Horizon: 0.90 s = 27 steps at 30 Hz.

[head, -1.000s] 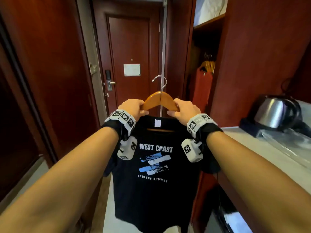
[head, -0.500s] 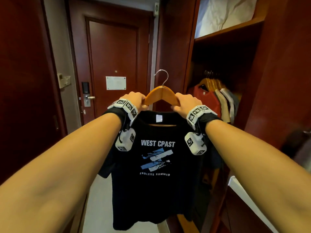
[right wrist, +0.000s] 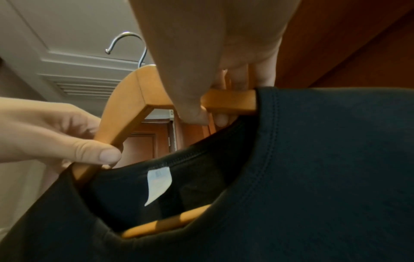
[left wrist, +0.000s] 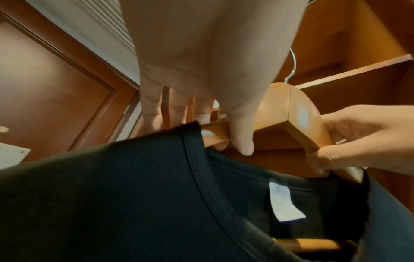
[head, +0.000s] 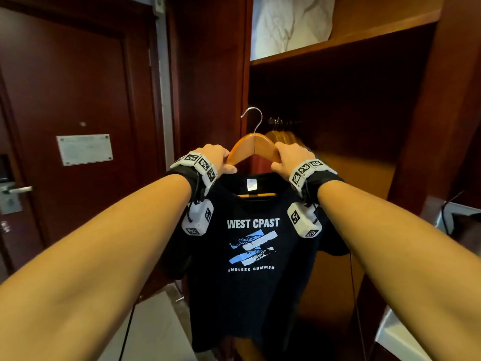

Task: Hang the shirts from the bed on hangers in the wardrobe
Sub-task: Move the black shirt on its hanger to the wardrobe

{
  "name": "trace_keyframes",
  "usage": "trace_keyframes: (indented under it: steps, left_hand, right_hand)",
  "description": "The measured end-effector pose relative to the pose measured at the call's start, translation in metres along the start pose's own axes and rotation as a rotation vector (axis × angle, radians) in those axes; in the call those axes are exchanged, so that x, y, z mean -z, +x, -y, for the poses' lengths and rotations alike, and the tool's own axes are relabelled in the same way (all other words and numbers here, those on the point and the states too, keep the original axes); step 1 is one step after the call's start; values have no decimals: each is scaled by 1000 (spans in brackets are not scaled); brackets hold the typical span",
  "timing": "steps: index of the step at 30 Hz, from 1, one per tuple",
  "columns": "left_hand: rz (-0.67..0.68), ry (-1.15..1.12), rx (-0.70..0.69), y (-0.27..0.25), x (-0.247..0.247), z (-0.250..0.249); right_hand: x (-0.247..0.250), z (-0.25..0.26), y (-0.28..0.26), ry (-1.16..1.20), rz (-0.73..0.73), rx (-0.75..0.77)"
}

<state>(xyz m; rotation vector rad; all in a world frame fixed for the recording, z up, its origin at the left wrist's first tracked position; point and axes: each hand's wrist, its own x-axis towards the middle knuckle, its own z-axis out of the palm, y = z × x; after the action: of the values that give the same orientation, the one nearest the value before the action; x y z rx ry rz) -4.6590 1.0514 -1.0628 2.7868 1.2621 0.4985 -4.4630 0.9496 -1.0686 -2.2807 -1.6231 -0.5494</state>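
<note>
Head view, hands: two are seen; the left hand [head: 217, 158] is curled round the left shoulder of one orange-brown wooden hanger with a silver wire hook [head: 253, 147], and the right hand [head: 291, 160] is curled round its right shoulder.
Head view, shirt: one black short-sleeved T-shirt printed "WEST CPAST" and "ENDLESS SUMMER" [head: 250, 282] is draped on the hanger and held up in front of the open dark-red wooden wardrobe [head: 416, 100], level with its hanging space.
Head view, wardrobe contents: several more wooden hangers [head: 282, 135] are seen behind the right hand; their number cannot be told. One white bundle of bedding [head: 289, 22] lies on the upper shelf.
Head view, surroundings: one dark-red room door [head: 78, 87] stands to the left, bearing one white rectangular notice plate [head: 84, 149] and one silver lever handle [head: 19, 189].
Left wrist view, hands: the left hand [left wrist: 201, 62] is seen from below, thumb under the hanger's [left wrist: 289, 109] arm and three fingers [left wrist: 152, 109] behind it; the right hand [left wrist: 358, 138] is pinched on the other arm.
Left wrist view, shirt: the black T-shirt's [left wrist: 112, 203] collar is shown, with one white label [left wrist: 283, 202] inside the neck.
Right wrist view, hands: the right hand [right wrist: 212, 53] is closed over the hanger's [right wrist: 127, 106] arm at the collar edge; the left hand [right wrist: 56, 134] grips the other arm, thumb forward.
Right wrist view, shirt: the T-shirt [right wrist: 325, 177] hangs over both arms; one label [right wrist: 158, 184] and one lower bar are visible.
</note>
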Motion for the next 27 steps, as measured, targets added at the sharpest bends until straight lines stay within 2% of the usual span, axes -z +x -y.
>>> trace_keyframes:
  steps: [9,14,21,27]
  left_hand:
    - [51,-136,-171,155,-59,-35]
    - [106,-171,-264,235,-89,-62]
    - [290,-305,-395,333,-115,-91]
    - [186,-464,-496,419,-144,-117]
  right_hand:
    - [-48,-82,94,49,20,-238]
    - [-57,-129,139,31,74,-322]
    - [-68,-192,180,-51,124,-488]
    - [-82,-237,206,-196,196,-640]
